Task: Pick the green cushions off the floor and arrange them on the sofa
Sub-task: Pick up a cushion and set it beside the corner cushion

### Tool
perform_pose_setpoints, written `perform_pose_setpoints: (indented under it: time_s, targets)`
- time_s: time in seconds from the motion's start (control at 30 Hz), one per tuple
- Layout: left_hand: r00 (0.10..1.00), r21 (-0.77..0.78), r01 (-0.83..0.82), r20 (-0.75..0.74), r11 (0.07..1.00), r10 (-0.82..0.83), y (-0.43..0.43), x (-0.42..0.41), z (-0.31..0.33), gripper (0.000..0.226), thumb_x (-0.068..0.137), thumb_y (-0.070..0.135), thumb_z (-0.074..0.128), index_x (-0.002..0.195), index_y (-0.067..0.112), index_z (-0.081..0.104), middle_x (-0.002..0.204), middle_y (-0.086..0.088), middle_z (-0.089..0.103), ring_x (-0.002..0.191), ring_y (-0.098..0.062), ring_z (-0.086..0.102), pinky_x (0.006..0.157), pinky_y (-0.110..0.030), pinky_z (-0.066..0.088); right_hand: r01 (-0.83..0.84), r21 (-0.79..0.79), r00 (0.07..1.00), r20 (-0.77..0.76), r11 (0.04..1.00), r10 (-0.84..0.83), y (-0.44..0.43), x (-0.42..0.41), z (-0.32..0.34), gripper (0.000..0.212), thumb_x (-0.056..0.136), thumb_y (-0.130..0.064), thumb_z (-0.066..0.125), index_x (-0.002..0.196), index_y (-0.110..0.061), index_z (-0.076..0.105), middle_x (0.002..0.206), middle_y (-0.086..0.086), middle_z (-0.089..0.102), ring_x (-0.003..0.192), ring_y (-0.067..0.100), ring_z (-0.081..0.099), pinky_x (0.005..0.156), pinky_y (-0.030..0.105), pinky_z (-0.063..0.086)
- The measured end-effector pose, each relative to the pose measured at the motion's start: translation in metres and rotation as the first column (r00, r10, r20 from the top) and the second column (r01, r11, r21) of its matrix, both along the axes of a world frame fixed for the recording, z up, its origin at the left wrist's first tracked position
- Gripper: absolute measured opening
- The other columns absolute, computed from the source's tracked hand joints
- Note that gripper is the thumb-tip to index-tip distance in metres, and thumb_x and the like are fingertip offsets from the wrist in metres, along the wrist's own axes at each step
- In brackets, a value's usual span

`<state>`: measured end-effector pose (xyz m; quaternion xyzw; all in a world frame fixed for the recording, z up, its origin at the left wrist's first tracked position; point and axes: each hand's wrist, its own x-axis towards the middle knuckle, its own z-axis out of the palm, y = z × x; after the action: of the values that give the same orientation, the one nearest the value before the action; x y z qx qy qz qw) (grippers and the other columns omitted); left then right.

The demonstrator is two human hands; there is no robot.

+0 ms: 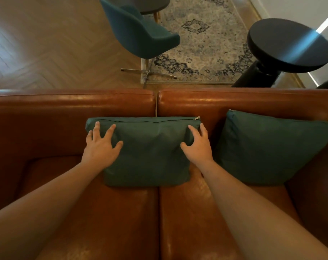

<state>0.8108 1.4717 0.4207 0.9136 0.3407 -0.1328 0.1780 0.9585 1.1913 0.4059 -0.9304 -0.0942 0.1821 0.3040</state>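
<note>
A green cushion stands against the backrest in the middle of the brown leather sofa, zip edge up. My left hand lies on its left side with fingers spread. My right hand rests on its right side, fingers spread and lightly curled on the fabric. Neither hand closes around the cushion. A second green cushion leans against the backrest to the right, a small gap from the first.
Behind the sofa stand a teal swivel chair on a metal base, a patterned rug and a round black side table. Wooden herringbone floor lies at the back left. The sofa's left seat carries nothing.
</note>
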Motion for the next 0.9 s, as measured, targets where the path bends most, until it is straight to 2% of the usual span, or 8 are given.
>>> perform_pose_setpoints:
  time_s: [0.27, 0.47, 0.63, 0.9]
  targets:
    - [0.995, -0.075, -0.069, 0.062, 0.995, 0.073, 0.001, -0.072, 0.03, 0.078, 0.106, 0.053, 0.051, 0.169, 0.035, 0.008, 0.176, -0.011, 0.004, 0.159, -0.043, 0.01, 0.124, -0.06, 0.025, -0.03, -0.078, 1.0, 0.004, 0.996, 0.031, 0.017, -0.059, 0.045, 0.085, 0.099, -0.029, 0.076, 0.168, -0.036, 0.027, 0.179, 0.002, -0.005, 0.161, 0.033, 0.02, 0.119, 0.041, 0.042]
    - [0.998, -0.101, -0.033, 0.041, 0.994, 0.038, -0.007, -0.156, 0.05, 0.077, 0.106, 0.057, 0.048, 0.168, 0.036, 0.008, 0.176, -0.009, 0.004, 0.16, -0.041, 0.012, 0.123, -0.059, 0.028, 0.008, -0.079, 1.0, 0.003, 0.997, -0.007, 0.024, -0.15, 0.067, 0.087, 0.097, -0.033, 0.078, 0.167, -0.035, 0.028, 0.179, 0.006, 0.001, 0.159, 0.035, 0.026, 0.12, 0.042, 0.04]
    - [0.999, -0.122, 0.012, 0.045, 0.992, -0.007, 0.005, -0.253, 0.067, 0.077, 0.105, 0.06, 0.046, 0.168, 0.037, 0.009, 0.176, -0.008, 0.006, 0.159, -0.04, 0.014, 0.123, -0.059, 0.028, 0.075, -0.011, 0.997, 0.001, 0.997, -0.075, 0.038, -0.25, 0.081, 0.087, 0.094, -0.033, 0.08, 0.166, -0.03, 0.031, 0.177, 0.011, 0.008, 0.156, 0.036, 0.031, 0.12, 0.046, 0.042]
    - [0.999, -0.141, 0.026, 0.043, 0.99, -0.02, 0.028, -0.374, 0.089, 0.076, 0.104, 0.063, 0.046, 0.167, 0.037, 0.011, 0.174, -0.011, 0.009, 0.158, -0.041, 0.016, 0.123, -0.06, 0.031, 0.054, 0.003, 0.998, -0.015, 0.999, -0.054, 0.055, -0.372, 0.103, 0.087, 0.094, -0.035, 0.08, 0.166, -0.027, 0.031, 0.174, 0.012, 0.015, 0.155, 0.036, 0.033, 0.119, 0.043, 0.041]
